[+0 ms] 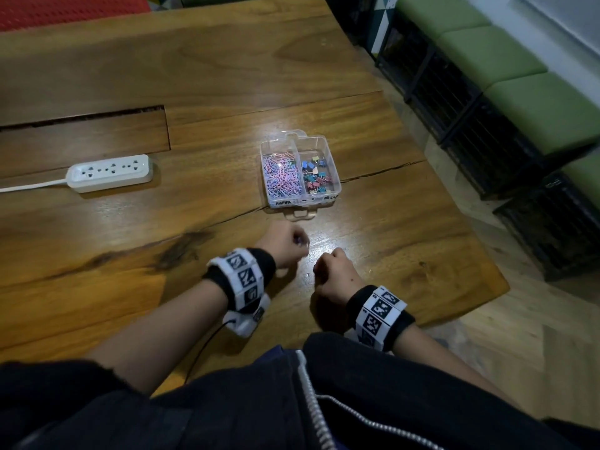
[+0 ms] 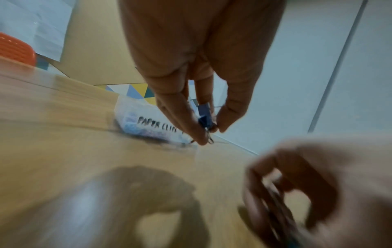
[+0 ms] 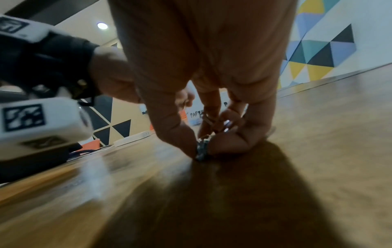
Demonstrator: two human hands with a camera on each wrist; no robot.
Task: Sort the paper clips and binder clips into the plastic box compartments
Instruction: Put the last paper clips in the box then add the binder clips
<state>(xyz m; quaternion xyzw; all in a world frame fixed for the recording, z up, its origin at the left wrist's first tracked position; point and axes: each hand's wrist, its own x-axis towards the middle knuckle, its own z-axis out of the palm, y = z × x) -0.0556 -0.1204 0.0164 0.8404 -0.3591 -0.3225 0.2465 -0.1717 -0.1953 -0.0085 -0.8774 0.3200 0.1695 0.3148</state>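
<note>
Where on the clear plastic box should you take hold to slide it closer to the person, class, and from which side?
Grip the tab handle on the plastic box, coming from the person's side. It juts from the near wall toward both hands, whereas the open top is full of paper clips and binder clips. First empty the left hand, which pinches a blue binder clip.

Wooden table (image 1: pixel 227 76) with cracks and a white power strip (image 1: pixel 110 173). Green benches (image 1: pixel 506 60) over black crates (image 1: pixel 454 102) at right. Triangle-patterned wall (image 3: pixel 318 47); ceiling light (image 3: pixel 102 25) on.
</note>
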